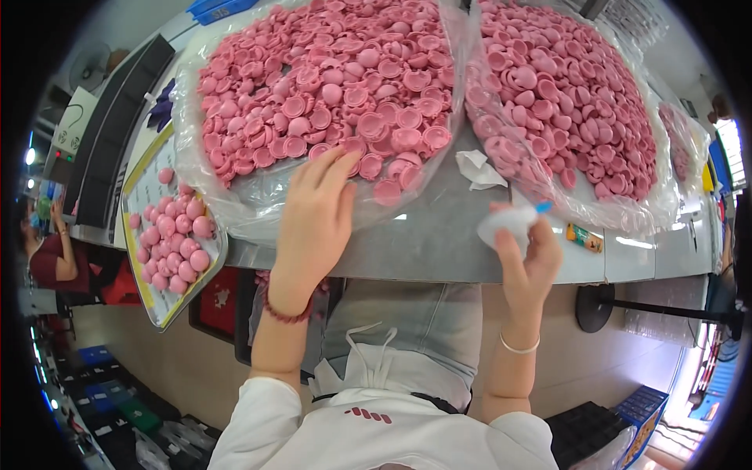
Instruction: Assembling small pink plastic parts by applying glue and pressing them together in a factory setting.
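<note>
While a co-worker in a dark red top (53, 262) sits far off to the left of both hands, a tray (160, 312) lies nearer, just beyond the left hand's outer side. Its rim is partly yellow, and pink balls (189, 247) are gathered on it, most of them touching one another.

Right of the tray and ahead of the left hand spreads the left heap (313, 86) of pink half-shells, some hollow side up, others domed side up. It rests on clear plastic (258, 215), whose near edge runs on both sides of that hand. The left hand (317, 204) is loosely extended, its thumb apart from the fingers, its fingertips at the heap's near edge among the shells; its grip is relaxed. A red bracelet (287, 316) circles the wrist below.

Between the hands lies the bare grey table (423, 251). A crumpled white tissue (479, 170) sits just ahead of the right grip. The right hand (531, 254) grasps a small white bottle (501, 223), its blue tip (543, 207) pointing rightward above the fingers.

Ahead and rightward of that grip is the right heap (556, 102), also on clear plastic. A small orange-and-green packet (584, 237) lies just right of the hand.
</note>
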Action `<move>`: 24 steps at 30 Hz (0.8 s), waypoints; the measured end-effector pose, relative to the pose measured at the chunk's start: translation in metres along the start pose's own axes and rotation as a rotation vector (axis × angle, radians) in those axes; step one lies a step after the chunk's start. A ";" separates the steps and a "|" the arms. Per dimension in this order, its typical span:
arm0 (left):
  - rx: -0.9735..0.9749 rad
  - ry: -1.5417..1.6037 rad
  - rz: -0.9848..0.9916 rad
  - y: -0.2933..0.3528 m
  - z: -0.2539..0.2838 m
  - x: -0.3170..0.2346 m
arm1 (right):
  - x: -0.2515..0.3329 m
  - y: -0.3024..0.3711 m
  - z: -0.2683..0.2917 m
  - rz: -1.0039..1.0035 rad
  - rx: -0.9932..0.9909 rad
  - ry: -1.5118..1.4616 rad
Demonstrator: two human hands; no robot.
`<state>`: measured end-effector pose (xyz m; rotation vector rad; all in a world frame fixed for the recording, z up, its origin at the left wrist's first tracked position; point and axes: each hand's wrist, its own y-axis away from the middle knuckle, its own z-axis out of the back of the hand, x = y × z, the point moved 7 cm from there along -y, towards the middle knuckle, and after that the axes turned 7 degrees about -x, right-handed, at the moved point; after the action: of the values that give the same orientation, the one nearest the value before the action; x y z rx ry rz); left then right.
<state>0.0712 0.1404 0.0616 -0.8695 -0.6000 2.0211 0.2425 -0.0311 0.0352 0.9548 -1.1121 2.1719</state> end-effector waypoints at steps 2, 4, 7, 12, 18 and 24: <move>0.021 0.005 0.054 0.001 -0.008 0.013 | 0.006 0.016 0.004 -0.197 0.066 -0.379; 0.041 0.011 0.111 0.003 -0.006 0.020 | 0.013 0.028 0.012 -0.194 0.043 -0.417; 0.012 0.120 0.157 0.008 0.011 0.010 | 0.012 0.048 0.026 -0.237 0.002 -0.545; 0.267 0.665 0.004 0.045 0.010 -0.068 | 0.052 0.056 0.006 -0.166 0.084 -0.778; 0.229 1.481 0.725 0.093 -0.013 -0.067 | 0.062 0.072 -0.017 -0.266 0.086 -0.767; 0.376 1.709 0.810 0.107 -0.021 -0.063 | 0.039 0.064 -0.010 -0.347 0.008 -0.717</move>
<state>0.0585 0.0325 -0.0016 -2.2475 1.1702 1.0938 0.1699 -0.0524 0.0310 1.8564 -1.1165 1.5786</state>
